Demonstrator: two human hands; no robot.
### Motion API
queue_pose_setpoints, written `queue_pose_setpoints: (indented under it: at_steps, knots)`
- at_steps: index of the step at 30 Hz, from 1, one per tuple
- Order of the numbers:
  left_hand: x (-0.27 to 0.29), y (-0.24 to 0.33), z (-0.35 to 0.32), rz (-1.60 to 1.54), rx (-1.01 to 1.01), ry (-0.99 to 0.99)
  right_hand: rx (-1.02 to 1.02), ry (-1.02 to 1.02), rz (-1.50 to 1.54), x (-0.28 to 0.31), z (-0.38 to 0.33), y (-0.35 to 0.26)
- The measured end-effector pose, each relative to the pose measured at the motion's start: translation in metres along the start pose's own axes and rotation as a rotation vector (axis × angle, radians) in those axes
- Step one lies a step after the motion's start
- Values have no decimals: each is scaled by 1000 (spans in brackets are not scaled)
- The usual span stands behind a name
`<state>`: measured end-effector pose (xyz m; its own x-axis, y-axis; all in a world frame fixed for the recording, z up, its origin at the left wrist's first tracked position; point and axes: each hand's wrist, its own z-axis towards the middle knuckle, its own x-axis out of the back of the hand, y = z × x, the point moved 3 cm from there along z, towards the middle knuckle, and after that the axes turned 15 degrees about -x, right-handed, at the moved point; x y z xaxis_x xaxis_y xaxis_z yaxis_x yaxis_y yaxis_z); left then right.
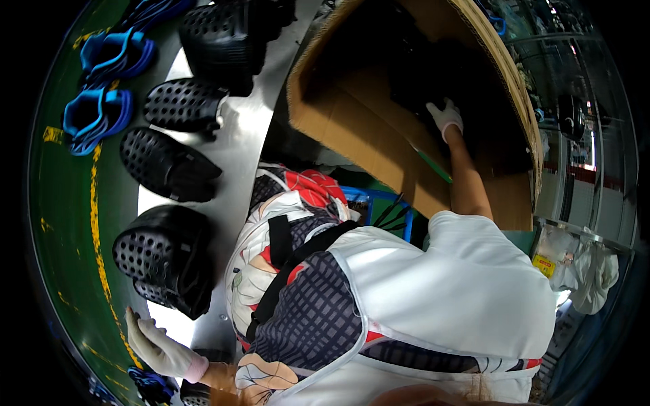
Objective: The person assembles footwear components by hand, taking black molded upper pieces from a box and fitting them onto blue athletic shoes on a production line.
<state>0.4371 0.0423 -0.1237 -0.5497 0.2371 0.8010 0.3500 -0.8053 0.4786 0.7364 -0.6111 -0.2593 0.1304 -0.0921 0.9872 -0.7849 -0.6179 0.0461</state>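
My left grip point(154, 346) wears a white glove with a pink cuff; my right grip point(445, 115), far inside the brown cardboard box point(352, 115), is gloved white too; the clogs point(169, 254) along the left are black, dotted with holes; the far-left sandals point(98, 115) are bright blue; the desk point(233, 145) is grey metal; the belt point(61, 223) is dark green with a yellow line; my apron point(467, 291) is white over a red, black and cream floral top point(291, 203).
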Motion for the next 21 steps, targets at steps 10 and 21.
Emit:
queue_pose_setpoints:
  at_steps: [10,21]
  knots:
    - [-15,36,33,41,-205,-126,-10,-129,-176,-44,21,-105]
    - [-16,54,42,49,-239,-187,66,-369,263,-59,37,-71]
